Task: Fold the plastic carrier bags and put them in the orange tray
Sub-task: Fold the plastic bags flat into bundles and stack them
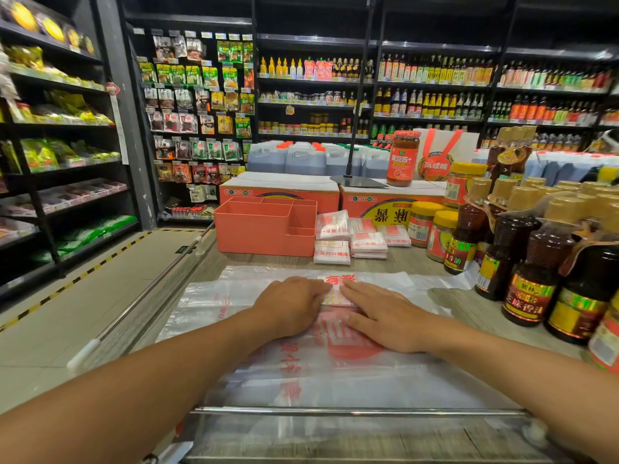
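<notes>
— While both hands lie flat on it, where does the carrier bag [335, 373] sit?

— Spread out on the counter [412, 261], directly in front of the person, its near edge by the metal rail [335, 411]. The left hand [294, 306] and the right hand [385, 316] rest side by side on its middle, palms down, fingers straight. They press the film. Neither hand curls round or pinches anything.

— How does the material handle?

— By its look: thin film, very light, limp, slippery. It has no stiffness of its own. It probably traps air and springs out of a fold unless pressed. It is not fragile, but it creases readily.

— Where should one take hold?

— Suggested procedure: hold the centre down with one flat hand. Pinch an outer edge or corner between thumb and forefinger of the other. Carry that edge across, then smooth from the fold outward to expel air.

— And the destination?

— The orange tray [264, 229] stands beyond the bag, well apart from both hands. No bag shows in its compartments from this angle. Folded bags [366, 244] lie stacked just beside its right side. Note the bottles [526, 279] close on the right, which a sweeping sleeve or bag edge could catch.
</notes>
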`<state>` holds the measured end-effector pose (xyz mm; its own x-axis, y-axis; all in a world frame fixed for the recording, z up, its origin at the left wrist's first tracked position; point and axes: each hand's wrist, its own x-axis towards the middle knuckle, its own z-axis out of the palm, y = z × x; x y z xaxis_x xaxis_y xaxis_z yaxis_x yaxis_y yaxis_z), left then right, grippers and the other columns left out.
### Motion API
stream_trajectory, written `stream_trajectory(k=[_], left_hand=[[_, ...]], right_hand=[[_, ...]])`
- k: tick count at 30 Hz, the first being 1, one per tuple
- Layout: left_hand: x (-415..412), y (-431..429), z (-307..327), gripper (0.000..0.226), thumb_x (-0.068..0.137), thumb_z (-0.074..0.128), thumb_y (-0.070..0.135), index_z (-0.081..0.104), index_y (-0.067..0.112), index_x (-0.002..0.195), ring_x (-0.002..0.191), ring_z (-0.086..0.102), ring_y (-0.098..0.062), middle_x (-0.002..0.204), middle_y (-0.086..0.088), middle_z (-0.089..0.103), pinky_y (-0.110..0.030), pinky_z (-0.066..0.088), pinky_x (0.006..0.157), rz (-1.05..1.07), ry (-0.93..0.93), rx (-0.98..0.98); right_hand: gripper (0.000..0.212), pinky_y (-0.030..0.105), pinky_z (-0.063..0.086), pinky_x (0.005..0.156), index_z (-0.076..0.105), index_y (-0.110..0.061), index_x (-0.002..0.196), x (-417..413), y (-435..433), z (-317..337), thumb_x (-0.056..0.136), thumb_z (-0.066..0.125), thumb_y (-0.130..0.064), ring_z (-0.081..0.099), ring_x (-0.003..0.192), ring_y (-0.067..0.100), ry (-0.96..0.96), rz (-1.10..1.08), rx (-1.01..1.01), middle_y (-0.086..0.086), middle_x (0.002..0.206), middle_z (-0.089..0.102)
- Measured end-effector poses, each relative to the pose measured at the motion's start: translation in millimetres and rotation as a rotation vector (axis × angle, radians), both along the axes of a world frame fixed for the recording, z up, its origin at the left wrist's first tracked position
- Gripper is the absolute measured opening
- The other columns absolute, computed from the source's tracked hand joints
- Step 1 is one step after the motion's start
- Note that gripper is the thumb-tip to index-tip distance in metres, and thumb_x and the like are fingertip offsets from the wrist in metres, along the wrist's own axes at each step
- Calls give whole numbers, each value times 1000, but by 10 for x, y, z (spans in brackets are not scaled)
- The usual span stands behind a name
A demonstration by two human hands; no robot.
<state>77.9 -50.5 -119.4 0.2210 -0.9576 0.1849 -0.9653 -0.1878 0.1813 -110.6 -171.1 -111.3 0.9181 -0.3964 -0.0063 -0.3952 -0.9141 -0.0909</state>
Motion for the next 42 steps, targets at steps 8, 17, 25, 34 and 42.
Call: stream_trajectory(k=[8, 17, 25, 34, 42], left_hand=[[-96, 55, 29, 63, 107, 17, 58, 5, 34, 164, 157, -9, -13, 171, 13, -7, -47, 2, 128, -42, -62, 242], [-112, 67, 65, 65, 106, 15, 61, -2, 36, 163, 158, -4, -12, 170, 15, -7, -46, -1, 127, -48, -49, 306], [-109, 73, 64, 63, 107, 14, 56, -2, 35, 164, 158, -6, -11, 171, 13, -7, -46, -2, 127, -40, -40, 310], [-91, 57, 63, 62, 107, 11, 55, -5, 33, 164, 157, -6, -11, 171, 13, -8, -46, -2, 128, -46, -53, 320], [-69, 42, 25, 62, 107, 13, 55, -2, 34, 164, 158, -5, -11, 171, 14, -7, -47, -2, 127, -47, -49, 310]], right_hand=[[77, 43, 2, 127, 2, -31, 163, -10, 61, 74, 100, 23, -70, -2, 157, 12, 97, -18, 30, -9, 171, -1], [76, 44, 7, 127, 7, -27, 164, 30, 2, 120, 102, 23, -68, 5, 157, 15, 118, -10, 28, -6, 171, 6], [63, 45, 1, 127, 1, -26, 164, 245, -110, 121, 108, 14, -53, -5, 157, 12, 88, -82, 14, -9, 171, -5], [63, 46, -2, 127, -4, -29, 163, 268, -149, 74, 108, 12, -53, -5, 157, 12, 137, -93, 36, -10, 170, -7], [62, 47, -1, 127, -4, -28, 163, 283, -164, 49, 108, 12, -51, -4, 157, 13, 144, -84, 12, -9, 171, -6]])
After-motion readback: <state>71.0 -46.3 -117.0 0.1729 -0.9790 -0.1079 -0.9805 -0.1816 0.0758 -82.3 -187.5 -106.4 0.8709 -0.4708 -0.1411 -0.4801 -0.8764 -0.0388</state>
